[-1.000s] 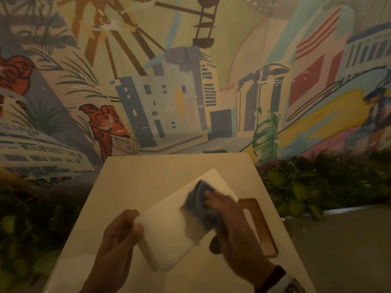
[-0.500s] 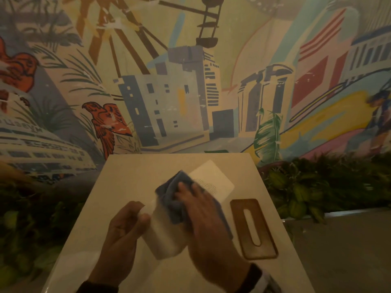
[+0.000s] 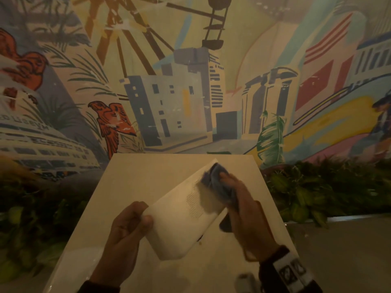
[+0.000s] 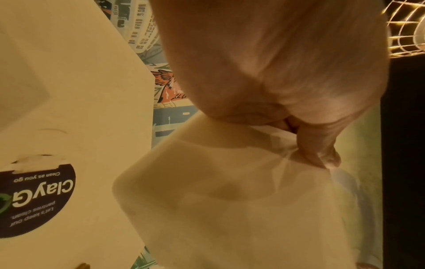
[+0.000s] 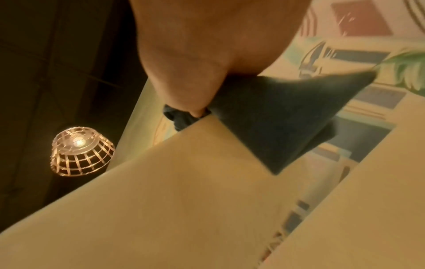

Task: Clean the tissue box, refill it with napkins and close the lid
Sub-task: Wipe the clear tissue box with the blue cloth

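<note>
A white tissue box (image 3: 184, 214) lies tilted over the pale table (image 3: 148, 172), its broad face turned up. My left hand (image 3: 129, 227) grips the box's near left end, thumb on the top face. My right hand (image 3: 239, 199) holds a blue-grey cloth (image 3: 218, 182) bunched against the box's far right end. In the right wrist view the cloth (image 5: 276, 118) hangs dark over the box's edge (image 5: 161, 200). In the left wrist view my fingers (image 4: 317, 145) curl on the box (image 4: 230, 200). The brown slotted lid is hidden behind my right hand.
Green plants (image 3: 317, 193) run along both sides of the table under a painted mural wall. A dark round sticker (image 4: 36, 200) sits on the tabletop. A lit wire lamp (image 5: 80, 151) hangs overhead. A small grey object (image 3: 246, 280) lies near the front edge.
My right hand has swept the cloth from the box's middle up to its far right end. The wooden lid, visible half a second ago, is now covered by that hand.
</note>
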`<state>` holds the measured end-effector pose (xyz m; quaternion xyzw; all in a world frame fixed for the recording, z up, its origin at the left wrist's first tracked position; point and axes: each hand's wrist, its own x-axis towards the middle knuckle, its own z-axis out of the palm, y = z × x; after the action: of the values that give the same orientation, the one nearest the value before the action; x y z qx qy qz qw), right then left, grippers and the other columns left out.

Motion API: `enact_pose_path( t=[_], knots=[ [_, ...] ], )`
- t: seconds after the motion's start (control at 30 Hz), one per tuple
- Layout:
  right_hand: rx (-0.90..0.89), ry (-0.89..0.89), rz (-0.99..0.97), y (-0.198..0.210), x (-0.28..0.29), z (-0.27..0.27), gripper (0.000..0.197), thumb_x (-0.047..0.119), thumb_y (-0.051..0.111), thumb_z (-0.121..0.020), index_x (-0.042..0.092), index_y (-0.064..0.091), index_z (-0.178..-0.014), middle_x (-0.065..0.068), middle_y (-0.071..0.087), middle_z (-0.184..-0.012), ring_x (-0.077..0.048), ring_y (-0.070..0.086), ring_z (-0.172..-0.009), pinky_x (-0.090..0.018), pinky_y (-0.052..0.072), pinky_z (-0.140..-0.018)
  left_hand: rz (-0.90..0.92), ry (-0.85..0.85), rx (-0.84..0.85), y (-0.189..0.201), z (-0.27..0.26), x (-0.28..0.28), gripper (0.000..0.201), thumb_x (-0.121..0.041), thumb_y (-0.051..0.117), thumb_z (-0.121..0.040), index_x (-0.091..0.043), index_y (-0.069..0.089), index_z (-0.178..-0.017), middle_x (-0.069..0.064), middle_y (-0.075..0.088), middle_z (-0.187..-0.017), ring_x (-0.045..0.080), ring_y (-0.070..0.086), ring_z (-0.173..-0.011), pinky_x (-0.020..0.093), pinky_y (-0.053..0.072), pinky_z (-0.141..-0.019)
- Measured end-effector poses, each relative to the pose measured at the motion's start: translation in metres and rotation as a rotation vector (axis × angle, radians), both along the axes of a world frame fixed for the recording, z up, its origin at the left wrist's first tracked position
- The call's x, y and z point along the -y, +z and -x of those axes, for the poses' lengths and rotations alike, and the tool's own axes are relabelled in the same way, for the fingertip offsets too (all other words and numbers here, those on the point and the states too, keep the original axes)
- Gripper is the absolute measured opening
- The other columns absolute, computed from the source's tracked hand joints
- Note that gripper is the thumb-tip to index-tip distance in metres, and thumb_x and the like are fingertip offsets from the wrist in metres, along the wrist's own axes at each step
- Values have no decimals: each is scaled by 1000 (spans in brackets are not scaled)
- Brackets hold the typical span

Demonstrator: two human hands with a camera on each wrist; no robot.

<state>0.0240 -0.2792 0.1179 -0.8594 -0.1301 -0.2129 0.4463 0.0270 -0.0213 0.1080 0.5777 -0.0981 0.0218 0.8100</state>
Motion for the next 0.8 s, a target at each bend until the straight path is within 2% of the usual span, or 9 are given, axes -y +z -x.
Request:
enact_pose_path(
  t=[0.13, 0.3, 0.4, 0.47, 0.57, 0.67, 0.7, 0.73, 0.8],
  knots=[
    [-123, -144, -63, 16, -2, -26, 24, 20, 45, -101, 34, 41, -120, 15, 54, -103, -8, 56, -97, -3, 42, -77, -16, -37, -18, 1, 2, 3, 29, -34, 78, -66, -15, 56, -67, 11, 48, -77, 18, 49, -75, 31, 37, -69],
    [-45, -8, 202, 17, -54, 0, 48, 28, 37, -93, 29, 40, -141, 3, 37, -151, -20, 33, -140, -45, 32, -113, -12, 2, 14, 3, -1, 7, 11, -22, 68, -74, -21, 62, -65, 1, 55, -71, 13, 53, -70, 35, 38, -70],
    [32, 94, 319, 14, -86, 31, 51, 39, 38, -91, 32, 31, -141, 12, 27, -154, -24, 22, -146, -50, 18, -119, -18, 11, 67, 11, 2, 9, 15, -37, 79, -70, -25, 71, -71, -3, 68, -72, 8, 64, -70, 20, 52, -67],
    [223, 123, 393, 8, -88, 50, 41, 43, 36, -99, 29, 39, -137, 12, 34, -152, -26, 29, -143, -41, 20, -117, -77, 9, 118, 14, 5, 8, 16, -22, 70, -80, -33, 74, -69, -11, 72, -69, 0, 67, -67, 13, 53, -63],
    [377, 231, 454, -2, -95, 45, 35, 34, 17, -106, 35, 49, -120, 15, 57, -135, -14, 36, -140, -24, 22, -117, -74, 14, 47, 17, 12, 8, 32, -60, 83, -51, -34, 72, -66, -9, 69, -66, 4, 64, -61, 20, 53, -59],
    [296, 142, 221, -4, -88, 45, 40, 27, 18, -68, 47, 45, -89, 26, 53, -134, 13, 38, -130, 2, 37, -90, -41, 77, 6, 8, 6, 6, 40, -54, 86, -54, -22, 65, -66, 0, 58, -68, 14, 54, -67, 25, 46, -63],
    [78, 80, 339, -18, -90, 45, 87, 32, -39, -71, 47, 44, -95, 19, 33, -152, 11, 26, -138, 2, 36, -93, -76, 75, 27, 5, 2, 4, 30, -43, 81, -67, -19, 64, -67, 0, 56, -68, 13, 53, -68, 24, 44, -63],
    [41, 59, 337, -53, -82, 38, 57, 46, -8, -102, 43, 49, -105, 23, 21, -156, 11, 22, -140, -6, 39, -100, -66, 69, 34, 3, 0, 5, 19, -29, 74, -77, -17, 63, -67, 0, 55, -68, 15, 52, -70, 23, 43, -63],
    [143, -34, 437, -94, -51, 44, 43, 55, 27, -102, 29, 58, -118, 23, 39, -147, 2, 42, -131, -37, 46, -105, -28, 106, 46, -2, -2, 4, 18, -9, 56, -81, -15, 63, -66, 1, 55, -68, 17, 51, -72, 22, 43, -63]
  ],
)
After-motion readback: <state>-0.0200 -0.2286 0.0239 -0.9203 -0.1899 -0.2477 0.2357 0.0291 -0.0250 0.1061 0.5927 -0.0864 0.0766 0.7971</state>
